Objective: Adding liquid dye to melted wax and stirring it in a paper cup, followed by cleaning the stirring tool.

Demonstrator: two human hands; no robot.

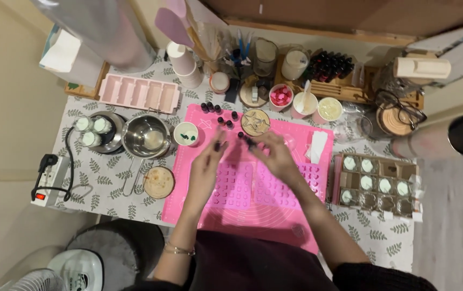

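Both my hands are over a pink silicone mat [242,213] on the table. My left hand [208,157] holds a small dark bottle [218,145] by its fingertips. My right hand [274,153] pinches a small dark cap or dropper [248,143] close beside it. Under my hands lie two pink silicone moulds [234,186] with many small cavities. More small dark bottles [218,114] stand at the mat's far edge, next to a round wooden coaster with a star-shaped cutter [255,122].
A steel pot [146,137] and a small white cup [186,133] stand left of the mat, near a power strip [48,180]. A pink bar mould [138,92], cups, jars and a bottle rack [331,67] line the back. A tray of filled containers [377,186] sits right.
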